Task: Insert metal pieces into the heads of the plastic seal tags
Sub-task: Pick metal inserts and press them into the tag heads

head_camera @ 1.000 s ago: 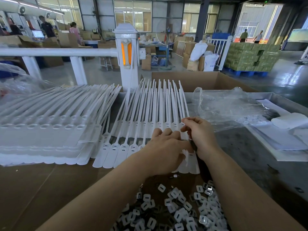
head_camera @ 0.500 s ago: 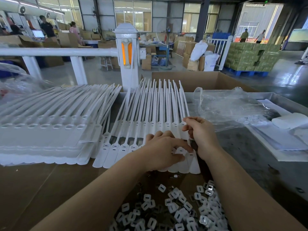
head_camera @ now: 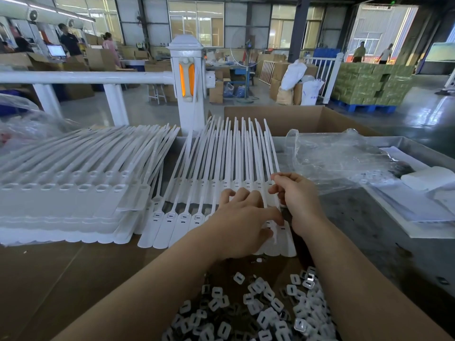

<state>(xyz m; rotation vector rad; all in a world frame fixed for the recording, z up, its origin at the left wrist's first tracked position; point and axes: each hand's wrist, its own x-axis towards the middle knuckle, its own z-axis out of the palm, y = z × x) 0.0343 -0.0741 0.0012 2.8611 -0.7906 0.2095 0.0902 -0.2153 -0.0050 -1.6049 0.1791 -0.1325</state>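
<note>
A row of white plastic seal tags (head_camera: 221, 173) lies fanned out in front of me, heads toward me and straps pointing away. My left hand (head_camera: 241, 225) lies over the heads at the right end of the row, fingers spread and pressing on them. My right hand (head_camera: 295, 200) pinches the strap of the rightmost tag (head_camera: 273, 168) between thumb and fingers. A heap of small square metal pieces (head_camera: 258, 308) lies near me, between my forearms. Whether either hand holds a metal piece is hidden.
A thick stack of more white tags (head_camera: 64, 193) fills the left side. Crumpled clear plastic bag (head_camera: 339, 158) and a metal tray rim (head_camera: 418, 146) are at the right. An open cardboard box (head_camera: 295, 119) and a white railing post (head_camera: 189, 82) stand behind.
My left hand slid a little left and toward me over the tag heads. My right hand stayed on the rightmost strap, lifting slightly.
</note>
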